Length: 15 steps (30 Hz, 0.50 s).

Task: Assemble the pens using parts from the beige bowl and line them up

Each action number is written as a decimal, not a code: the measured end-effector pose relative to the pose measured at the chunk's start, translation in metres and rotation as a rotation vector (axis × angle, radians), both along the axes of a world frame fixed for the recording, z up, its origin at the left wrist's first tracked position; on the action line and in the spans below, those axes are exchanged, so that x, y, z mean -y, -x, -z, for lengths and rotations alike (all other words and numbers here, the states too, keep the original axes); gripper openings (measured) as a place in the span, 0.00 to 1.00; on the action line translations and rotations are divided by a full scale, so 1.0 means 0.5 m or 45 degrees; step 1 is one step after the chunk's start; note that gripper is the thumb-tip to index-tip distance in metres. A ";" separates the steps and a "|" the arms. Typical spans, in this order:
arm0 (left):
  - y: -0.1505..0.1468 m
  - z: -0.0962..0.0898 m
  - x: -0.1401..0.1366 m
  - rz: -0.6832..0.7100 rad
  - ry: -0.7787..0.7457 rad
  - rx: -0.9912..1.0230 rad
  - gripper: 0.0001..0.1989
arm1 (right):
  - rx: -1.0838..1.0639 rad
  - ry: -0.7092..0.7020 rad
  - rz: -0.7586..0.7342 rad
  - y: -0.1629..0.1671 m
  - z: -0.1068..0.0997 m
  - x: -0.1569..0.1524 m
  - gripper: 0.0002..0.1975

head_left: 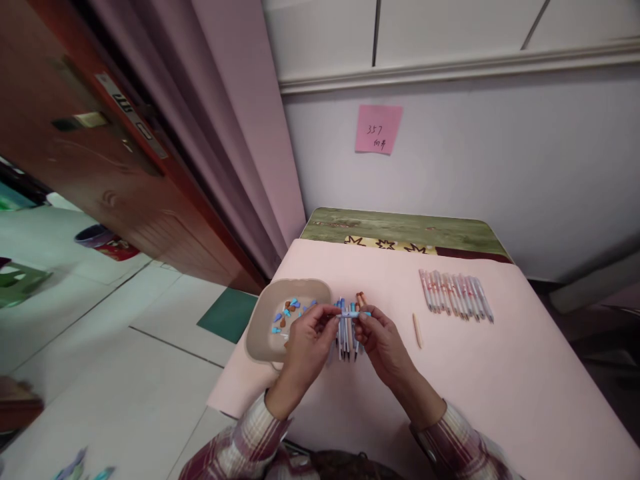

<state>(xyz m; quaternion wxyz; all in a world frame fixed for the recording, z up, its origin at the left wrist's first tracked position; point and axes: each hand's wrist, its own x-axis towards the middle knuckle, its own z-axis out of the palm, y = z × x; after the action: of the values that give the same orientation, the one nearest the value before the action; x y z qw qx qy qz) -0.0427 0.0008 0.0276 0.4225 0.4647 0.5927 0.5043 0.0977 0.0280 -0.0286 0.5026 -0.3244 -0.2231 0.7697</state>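
Both hands meet over the table, pinching a slim lilac and blue pen (349, 315) held level between them. My left hand (309, 339) is closed on its left end, and my right hand (383, 339) on the bright blue end at the right. Under the fingers lies a bunch of pens (347, 343) with pale barrels and dark tips, partly hidden by the hands. Left of my left hand sits a beige plastic tub (256, 330) holding several small blue, purple and brown pieces (283, 321), which look like pen parts.
A row of clear-barrelled pens (455, 295) lies at the right of the pink-covered table (480, 393). Between it and my right hand is a single tan pen-shaped stick (417, 331). A wall bearing a pink note (379, 129) rises behind; a wooden door (135, 173) stands left.
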 end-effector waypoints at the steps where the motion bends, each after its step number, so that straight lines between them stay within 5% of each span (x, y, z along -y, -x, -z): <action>1: 0.000 -0.001 0.001 0.011 -0.009 -0.045 0.06 | -0.016 -0.001 -0.031 -0.002 0.001 0.003 0.13; 10: -0.006 -0.034 0.013 0.134 -0.041 -0.113 0.05 | -0.128 0.001 -0.188 -0.008 0.010 0.030 0.11; 15: -0.010 -0.043 0.021 0.147 -0.046 0.021 0.14 | -0.184 0.046 -0.219 -0.003 0.010 0.039 0.11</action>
<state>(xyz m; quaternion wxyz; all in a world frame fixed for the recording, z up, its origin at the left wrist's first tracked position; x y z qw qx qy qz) -0.0378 -0.0100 0.0493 0.4472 0.5014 0.5523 0.4936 0.0994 0.0086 -0.0337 0.4434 -0.2567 -0.1996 0.8352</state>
